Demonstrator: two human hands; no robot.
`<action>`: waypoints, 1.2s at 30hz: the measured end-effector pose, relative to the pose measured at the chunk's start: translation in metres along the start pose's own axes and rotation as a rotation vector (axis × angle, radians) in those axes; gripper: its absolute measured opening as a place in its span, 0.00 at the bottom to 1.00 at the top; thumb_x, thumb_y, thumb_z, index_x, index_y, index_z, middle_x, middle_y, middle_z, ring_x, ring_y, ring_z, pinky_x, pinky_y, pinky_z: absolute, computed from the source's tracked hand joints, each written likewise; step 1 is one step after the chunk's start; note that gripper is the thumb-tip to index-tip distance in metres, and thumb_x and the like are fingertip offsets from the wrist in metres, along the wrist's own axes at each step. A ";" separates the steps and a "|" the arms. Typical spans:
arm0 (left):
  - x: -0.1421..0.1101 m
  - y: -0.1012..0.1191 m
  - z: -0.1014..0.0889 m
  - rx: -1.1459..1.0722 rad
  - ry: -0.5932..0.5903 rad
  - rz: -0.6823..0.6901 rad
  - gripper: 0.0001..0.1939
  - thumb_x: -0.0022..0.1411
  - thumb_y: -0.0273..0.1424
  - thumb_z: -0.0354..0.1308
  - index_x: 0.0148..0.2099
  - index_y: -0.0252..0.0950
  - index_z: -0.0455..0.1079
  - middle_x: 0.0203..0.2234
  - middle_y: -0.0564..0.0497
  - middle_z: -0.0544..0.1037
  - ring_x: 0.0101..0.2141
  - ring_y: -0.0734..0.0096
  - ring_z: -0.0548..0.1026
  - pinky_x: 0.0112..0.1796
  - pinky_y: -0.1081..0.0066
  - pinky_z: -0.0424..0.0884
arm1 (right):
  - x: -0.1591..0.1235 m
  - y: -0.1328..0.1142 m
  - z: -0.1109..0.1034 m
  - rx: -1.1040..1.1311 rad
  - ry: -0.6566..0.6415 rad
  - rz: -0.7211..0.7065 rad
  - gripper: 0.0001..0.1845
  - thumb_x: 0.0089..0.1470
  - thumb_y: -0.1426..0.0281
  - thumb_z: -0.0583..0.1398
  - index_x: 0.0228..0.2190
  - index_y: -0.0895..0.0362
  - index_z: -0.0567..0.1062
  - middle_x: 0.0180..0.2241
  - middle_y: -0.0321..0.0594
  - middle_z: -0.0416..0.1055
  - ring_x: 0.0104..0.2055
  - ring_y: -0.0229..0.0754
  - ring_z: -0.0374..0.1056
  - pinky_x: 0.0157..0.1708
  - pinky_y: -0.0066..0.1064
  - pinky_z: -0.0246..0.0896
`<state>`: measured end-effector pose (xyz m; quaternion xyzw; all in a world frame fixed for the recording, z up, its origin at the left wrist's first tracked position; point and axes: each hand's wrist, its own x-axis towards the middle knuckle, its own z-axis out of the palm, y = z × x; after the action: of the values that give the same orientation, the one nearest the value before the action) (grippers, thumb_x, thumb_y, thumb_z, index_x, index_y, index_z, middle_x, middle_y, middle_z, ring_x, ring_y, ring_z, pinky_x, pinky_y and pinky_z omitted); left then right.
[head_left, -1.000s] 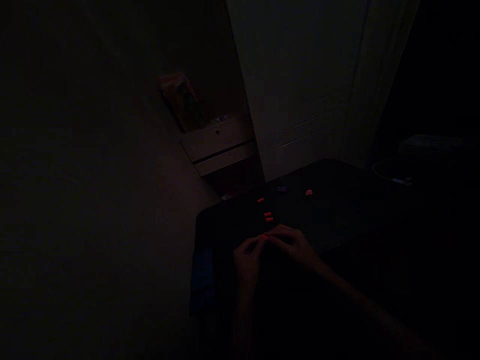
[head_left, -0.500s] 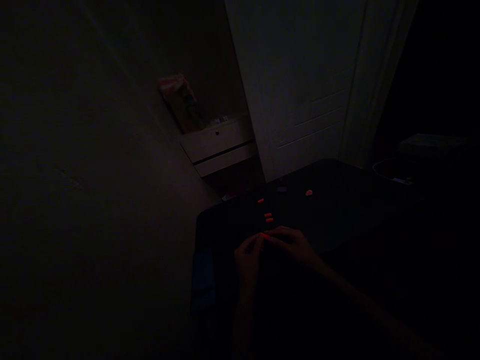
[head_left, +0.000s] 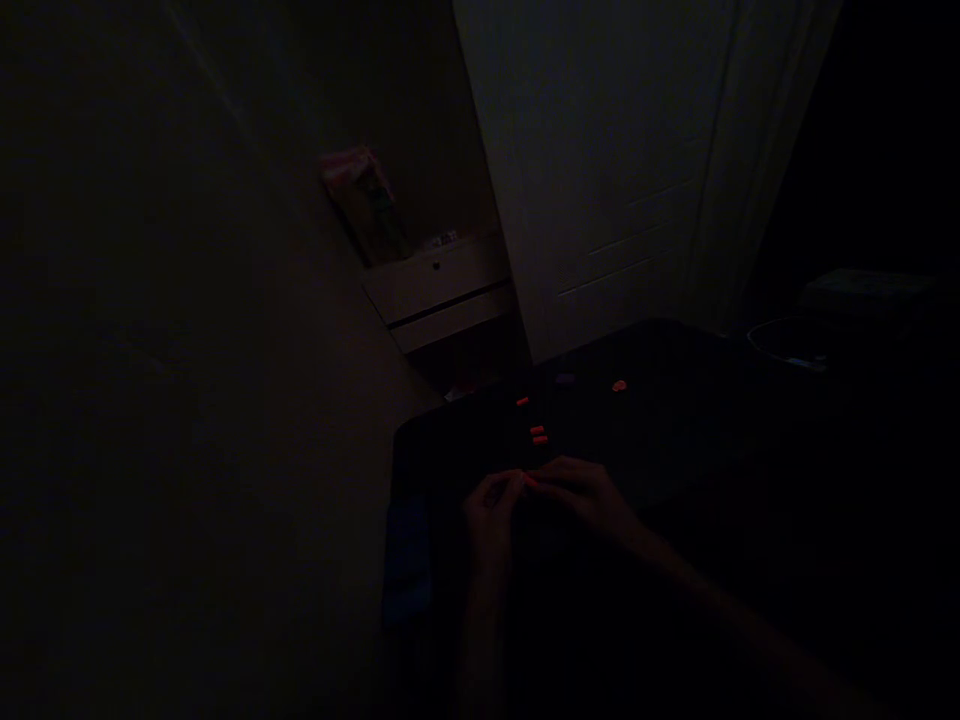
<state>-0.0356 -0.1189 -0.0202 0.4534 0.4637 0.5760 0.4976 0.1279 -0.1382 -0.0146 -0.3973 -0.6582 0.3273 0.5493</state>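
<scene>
The room is very dark. My left hand (head_left: 491,515) and my right hand (head_left: 589,495) meet fingertip to fingertip over a dark table (head_left: 675,440). Both are pinched on a small red-orange piece (head_left: 529,480) between them. Just beyond the hands lie two more red-orange pieces (head_left: 538,434) side by side, with a third (head_left: 522,401) farther back. A rounder red-orange piece (head_left: 619,385) lies apart to the right, and a small dim purple thing (head_left: 564,379) sits near the table's far edge.
A pale door (head_left: 600,170) stands behind the table. A low pale cabinet with a drawer (head_left: 442,290) sits left of it, a colourful package (head_left: 364,205) leaning above. A bluish thing (head_left: 407,560) hangs by the table's left edge. A white cable (head_left: 784,350) lies at right.
The hands have hardly moved; they stay pinched together on the small red-orange piece, shifted very slightly toward me. The pieces on the table lie as before.
</scene>
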 end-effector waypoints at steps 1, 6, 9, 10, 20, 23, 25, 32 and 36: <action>0.000 0.001 0.001 0.018 0.004 0.002 0.13 0.51 0.37 0.72 0.35 0.32 0.81 0.28 0.48 0.83 0.31 0.68 0.78 0.36 0.70 0.74 | 0.000 0.000 0.000 -0.007 0.005 0.001 0.12 0.61 0.60 0.63 0.40 0.51 0.84 0.40 0.41 0.81 0.42 0.45 0.77 0.45 0.35 0.71; -0.003 0.006 0.002 0.023 -0.032 -0.024 0.16 0.50 0.36 0.72 0.41 0.33 0.82 0.37 0.43 0.85 0.40 0.60 0.81 0.43 0.65 0.76 | 0.001 0.003 0.003 -0.035 0.056 0.052 0.10 0.59 0.62 0.64 0.39 0.52 0.83 0.40 0.40 0.81 0.42 0.46 0.77 0.46 0.36 0.70; -0.003 0.004 0.001 0.023 -0.065 -0.024 0.17 0.51 0.36 0.72 0.43 0.34 0.82 0.41 0.42 0.84 0.43 0.57 0.81 0.48 0.61 0.75 | 0.002 0.005 0.004 -0.033 0.063 0.091 0.09 0.59 0.63 0.64 0.38 0.53 0.82 0.38 0.40 0.82 0.42 0.47 0.78 0.46 0.37 0.71; -0.003 0.004 0.000 0.034 -0.074 -0.010 0.17 0.52 0.36 0.71 0.43 0.34 0.82 0.42 0.42 0.84 0.44 0.57 0.81 0.49 0.61 0.74 | 0.002 0.005 0.004 -0.033 0.066 0.097 0.09 0.59 0.63 0.64 0.38 0.53 0.82 0.38 0.40 0.82 0.41 0.47 0.78 0.45 0.37 0.71; -0.002 0.003 0.001 0.062 -0.085 0.021 0.15 0.53 0.36 0.70 0.42 0.34 0.81 0.36 0.44 0.85 0.39 0.61 0.81 0.44 0.64 0.76 | 0.001 0.008 0.002 -0.065 0.095 0.012 0.08 0.60 0.64 0.63 0.37 0.52 0.83 0.38 0.40 0.81 0.41 0.46 0.77 0.46 0.38 0.70; -0.003 0.006 0.002 0.091 -0.085 0.025 0.12 0.51 0.36 0.71 0.37 0.34 0.82 0.36 0.43 0.85 0.40 0.58 0.81 0.45 0.62 0.75 | 0.000 0.008 0.003 -0.064 0.113 0.030 0.08 0.60 0.63 0.64 0.38 0.52 0.82 0.38 0.40 0.81 0.41 0.46 0.77 0.46 0.37 0.71; -0.004 0.007 0.003 0.099 -0.095 0.021 0.12 0.51 0.36 0.71 0.38 0.35 0.82 0.36 0.44 0.85 0.40 0.58 0.81 0.46 0.62 0.75 | 0.000 0.009 0.004 -0.063 0.144 0.045 0.10 0.58 0.61 0.65 0.39 0.52 0.82 0.39 0.40 0.81 0.41 0.46 0.77 0.45 0.37 0.71; -0.003 0.004 0.001 0.095 -0.089 0.060 0.11 0.51 0.35 0.71 0.37 0.36 0.81 0.35 0.46 0.85 0.39 0.60 0.81 0.45 0.63 0.74 | 0.001 0.008 0.003 -0.030 0.098 0.022 0.11 0.59 0.59 0.64 0.36 0.52 0.84 0.38 0.42 0.81 0.40 0.46 0.76 0.45 0.38 0.71; -0.002 0.003 -0.001 0.159 -0.120 0.140 0.08 0.54 0.35 0.69 0.36 0.36 0.82 0.34 0.47 0.84 0.39 0.61 0.80 0.45 0.64 0.73 | 0.001 0.007 0.003 -0.010 0.122 0.016 0.11 0.59 0.59 0.64 0.35 0.52 0.84 0.36 0.41 0.80 0.39 0.46 0.76 0.44 0.37 0.71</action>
<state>-0.0367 -0.1211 -0.0176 0.5563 0.4443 0.5427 0.4456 0.1263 -0.1336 -0.0211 -0.4246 -0.6221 0.3035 0.5836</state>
